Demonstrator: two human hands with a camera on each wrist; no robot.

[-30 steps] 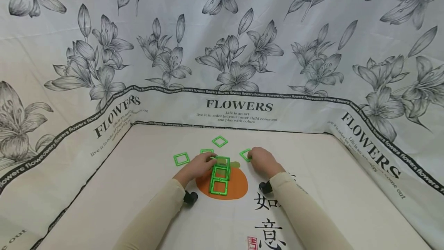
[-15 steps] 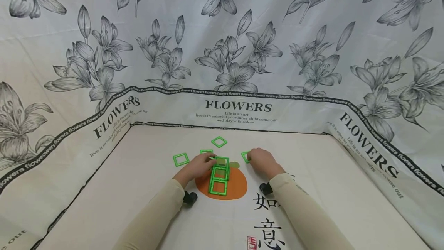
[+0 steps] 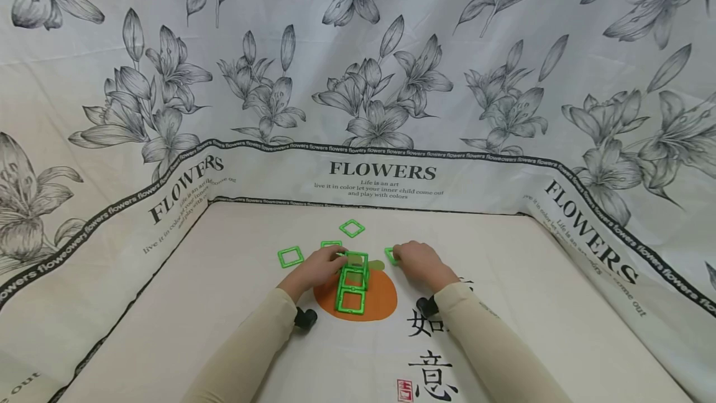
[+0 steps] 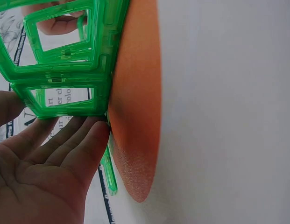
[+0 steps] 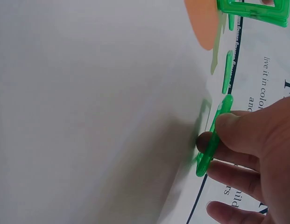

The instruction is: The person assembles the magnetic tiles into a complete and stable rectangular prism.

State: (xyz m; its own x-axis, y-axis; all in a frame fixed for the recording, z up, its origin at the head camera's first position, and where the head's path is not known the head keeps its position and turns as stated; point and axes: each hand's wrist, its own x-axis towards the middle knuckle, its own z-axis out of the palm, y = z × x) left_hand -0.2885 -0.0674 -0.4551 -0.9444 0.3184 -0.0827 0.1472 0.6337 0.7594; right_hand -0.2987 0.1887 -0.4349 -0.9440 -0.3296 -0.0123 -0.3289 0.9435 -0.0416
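A structure of green magnetic tiles point(image 3: 352, 290) stands over the orange print, its square frames joined edge to edge. My left hand point(image 3: 316, 268) is at its left side. In the left wrist view, the extended fingers point(image 4: 79, 140) touch the lower part of the structure and the thumb lies near a corner. To the right, my right hand point(image 3: 421, 262) pinches a single green magnetic tile point(image 5: 211, 149) between thumb and index finger, tilted just above the cloth. The other fingers of that hand are loosely bent. In the head view, the right hand partly covers this tile.
Loose green tiles lie beyond the structure: one tile point(image 3: 358, 232) at the back, another tile point(image 3: 293, 265) to the left, and a third tile point(image 3: 331, 243) partly behind the left hand. An orange pumpkin-like print point(image 3: 385, 296) marks the white cloth. A flower-patterned curtain point(image 3: 380, 92) encloses the table.
My right hand has shifted slightly left with its tile, whose angle has changed. The left hand stays at the structure. The whole head view has drifted slightly.
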